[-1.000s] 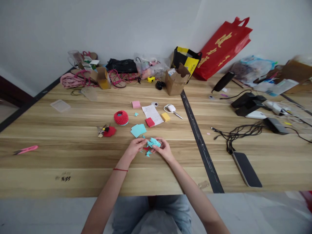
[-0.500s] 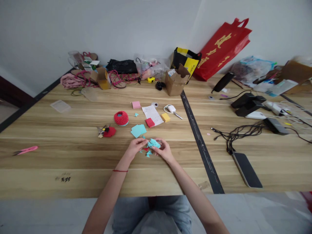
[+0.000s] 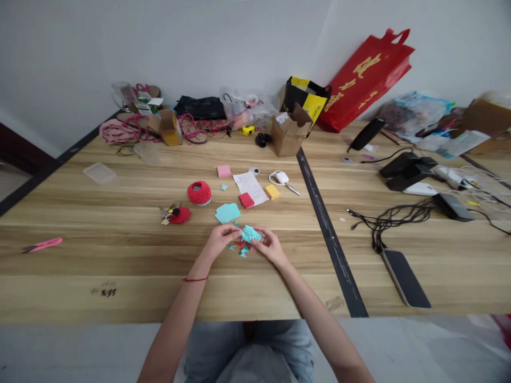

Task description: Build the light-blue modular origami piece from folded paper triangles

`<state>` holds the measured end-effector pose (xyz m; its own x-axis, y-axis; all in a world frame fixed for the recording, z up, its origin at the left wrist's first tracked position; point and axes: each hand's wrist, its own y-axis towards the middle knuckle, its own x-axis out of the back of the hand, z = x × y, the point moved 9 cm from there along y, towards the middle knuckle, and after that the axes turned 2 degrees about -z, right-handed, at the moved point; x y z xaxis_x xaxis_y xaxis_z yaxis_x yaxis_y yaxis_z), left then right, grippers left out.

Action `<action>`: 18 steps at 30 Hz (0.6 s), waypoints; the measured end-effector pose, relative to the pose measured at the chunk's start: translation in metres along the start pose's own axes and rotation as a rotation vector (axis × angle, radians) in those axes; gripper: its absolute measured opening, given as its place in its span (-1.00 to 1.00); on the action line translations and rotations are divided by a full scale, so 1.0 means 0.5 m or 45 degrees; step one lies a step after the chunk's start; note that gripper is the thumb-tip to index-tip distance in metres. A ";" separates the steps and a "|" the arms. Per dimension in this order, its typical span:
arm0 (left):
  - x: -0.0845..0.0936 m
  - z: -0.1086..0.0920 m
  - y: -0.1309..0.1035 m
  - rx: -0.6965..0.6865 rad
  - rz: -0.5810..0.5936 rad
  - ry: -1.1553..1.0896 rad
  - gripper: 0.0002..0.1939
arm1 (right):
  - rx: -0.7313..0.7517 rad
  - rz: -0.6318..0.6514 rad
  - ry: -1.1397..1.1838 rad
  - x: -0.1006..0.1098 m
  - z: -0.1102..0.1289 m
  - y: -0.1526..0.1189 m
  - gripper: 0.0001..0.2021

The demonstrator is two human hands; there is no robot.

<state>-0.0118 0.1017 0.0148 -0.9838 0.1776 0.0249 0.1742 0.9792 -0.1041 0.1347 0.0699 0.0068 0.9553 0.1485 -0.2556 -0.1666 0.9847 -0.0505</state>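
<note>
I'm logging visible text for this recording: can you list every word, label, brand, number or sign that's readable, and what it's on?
Nothing reads with certainty.
Tabletop: black marks, possibly "55", otherwise unclear.
Red bag: gold characters, too blurred.
Black-and-yellow bag: lettering, too small.
White paper: faint marks, too small.
Cardboard box: label, too small.

Single head-worn view, facing forward and down, set well above the table (image 3: pixel 136 255), hands (image 3: pixel 220 240) below centre, wall (image 3: pixel 191 48) beyond
</note>
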 end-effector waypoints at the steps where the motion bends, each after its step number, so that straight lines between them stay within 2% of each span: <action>1: -0.001 -0.001 0.000 -0.004 0.009 0.010 -0.72 | -0.004 -0.002 -0.004 0.000 0.001 -0.001 -0.54; 9: -0.021 -0.007 -0.004 -0.020 0.100 0.013 -0.66 | -0.029 -0.010 -0.013 0.001 -0.012 -0.001 -0.55; 18: -0.021 -0.003 -0.004 -0.046 0.095 0.066 -0.65 | -0.033 -0.013 -0.008 0.005 -0.025 0.001 -0.57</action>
<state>-0.0016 0.0982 0.0164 -0.9646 0.2542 0.0703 0.2493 0.9658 -0.0720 0.1343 0.0696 -0.0059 0.9584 0.1390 -0.2492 -0.1629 0.9836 -0.0780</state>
